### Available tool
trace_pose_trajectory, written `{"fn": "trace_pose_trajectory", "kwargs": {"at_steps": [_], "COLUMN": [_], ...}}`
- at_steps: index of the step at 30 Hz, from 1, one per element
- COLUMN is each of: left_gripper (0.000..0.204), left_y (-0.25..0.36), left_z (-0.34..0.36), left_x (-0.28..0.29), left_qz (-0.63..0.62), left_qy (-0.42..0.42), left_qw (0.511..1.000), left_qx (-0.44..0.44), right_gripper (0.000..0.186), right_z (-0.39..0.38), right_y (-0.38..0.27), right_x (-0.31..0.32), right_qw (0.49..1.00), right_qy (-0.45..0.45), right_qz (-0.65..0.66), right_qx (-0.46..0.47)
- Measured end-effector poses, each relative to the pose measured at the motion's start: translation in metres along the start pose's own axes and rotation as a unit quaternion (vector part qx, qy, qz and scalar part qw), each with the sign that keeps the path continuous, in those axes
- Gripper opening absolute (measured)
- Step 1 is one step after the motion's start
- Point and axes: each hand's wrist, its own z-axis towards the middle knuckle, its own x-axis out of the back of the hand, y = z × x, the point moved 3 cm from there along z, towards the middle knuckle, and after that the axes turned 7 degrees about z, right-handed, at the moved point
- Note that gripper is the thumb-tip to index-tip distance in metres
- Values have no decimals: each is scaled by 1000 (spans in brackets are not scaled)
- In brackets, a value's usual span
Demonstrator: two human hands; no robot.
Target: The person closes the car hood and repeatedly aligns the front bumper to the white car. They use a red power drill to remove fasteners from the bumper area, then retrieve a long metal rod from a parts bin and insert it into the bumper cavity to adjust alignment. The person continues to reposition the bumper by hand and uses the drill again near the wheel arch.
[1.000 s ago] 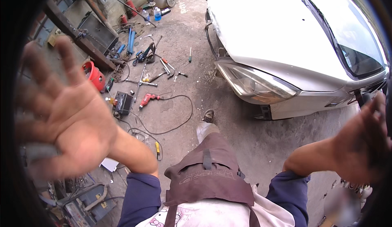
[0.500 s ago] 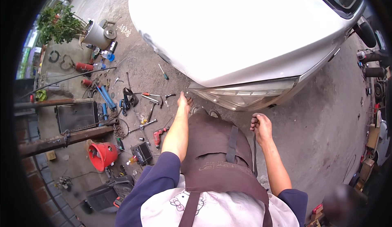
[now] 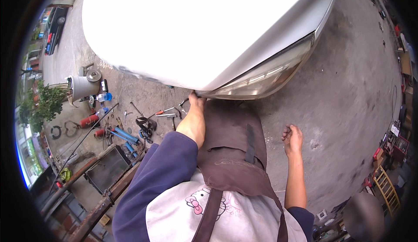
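My left hand (image 3: 196, 101) reaches to the lower front edge of a white car (image 3: 183, 24), just beside the pointed inner end of its headlight (image 3: 270, 70); its fingertips are hidden by the bodywork. My right hand (image 3: 292, 137) hangs below and right of the headlight, fingers curled closed, with nothing visible in them. A brown apron (image 3: 233, 142) covers my front and legs, directly below the car's nose.
Hand tools (image 3: 165, 113), blue cylindrical tools (image 3: 126, 136) and a planter (image 3: 85, 89) lie or stand on the ground to the left, near a rusty metal beam (image 3: 96, 209). A yellow ladder (image 3: 386, 189) is at the right rim. A dark car (image 3: 55, 28) stands far left.
The view has turned and moved closer, so the car fills more of the upper middle. My hands, raised wide a second ago, are lowered; my left one has moved onto the car's edge.
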Motion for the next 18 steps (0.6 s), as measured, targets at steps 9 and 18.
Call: {"fn": "trace_pose_trajectory", "kwargs": {"at_steps": [9,18], "left_gripper": [36,43], "left_y": [6,94], "left_z": [3,-29], "left_x": [5,-24], "left_qz": [33,434], "left_qy": [10,83], "left_qw": [999,897], "left_qx": [42,-25], "right_gripper": [15,18], "right_z": [-25,-42], "right_y": [-4,5], "right_x": [-85,-140], "right_qw": [969,836], "right_qy": [-100,-86], "right_qz": [-198,-429], "right_qx": [112,331]}}
